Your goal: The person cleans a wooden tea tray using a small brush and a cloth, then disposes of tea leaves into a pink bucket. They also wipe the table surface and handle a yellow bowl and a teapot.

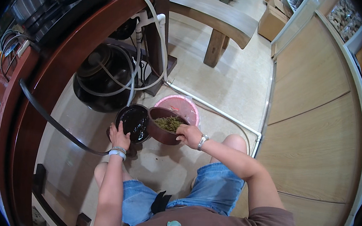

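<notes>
My right hand (189,136) grips the rim of a dark reddish-brown round container (165,137), which is tilted and holds wet green-brown leaves (169,123), probably used tea. Its left side meets the rim of a black bucket (134,123) with dark, shiny liquid inside. My left hand (120,137) rests with spread fingers at the bucket's near left edge; its palm side is hidden. A clear hose (131,88) runs down into the bucket. Just behind the brown container stands a pink plastic basket (181,108) with a clear bag lining.
A large black jar (99,95) with hoses stands under the reddish wooden table (43,99). A dark hose (58,130) crosses at left. White pipe (214,107) runs along the floor to the wooden cabinet panels (310,132). A wooden bench (216,15) and cardboard boxes (273,20) are farther back.
</notes>
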